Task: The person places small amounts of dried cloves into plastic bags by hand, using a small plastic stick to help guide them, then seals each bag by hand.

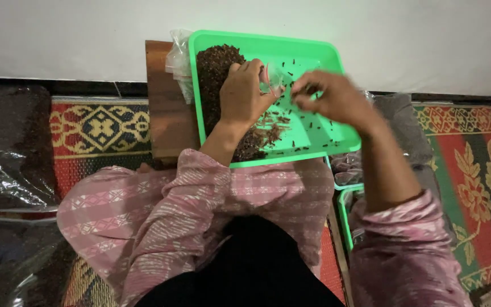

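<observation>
Green plastic forms the tray [313,54] in the upper middle of the frame, resting on a brown wooden board [163,108] and carrying a heap of dark brown dried bits [214,68] along its left side, with loose bits scattered across the rest. Over the tray's middle the left hand [244,91] is curled around a small clear plastic bag [271,79], while the right hand [328,96], just right of it and blurred, has its fingertips drawn together near the bag's mouth, though whether they pinch anything cannot be told. Patterned mats [473,165] lie at both sides, crumpled clear plastic [178,57] sits at the tray's upper left corner, and a second green tray [343,219] shows in the lower right by the pink sleeve [404,256].
</observation>
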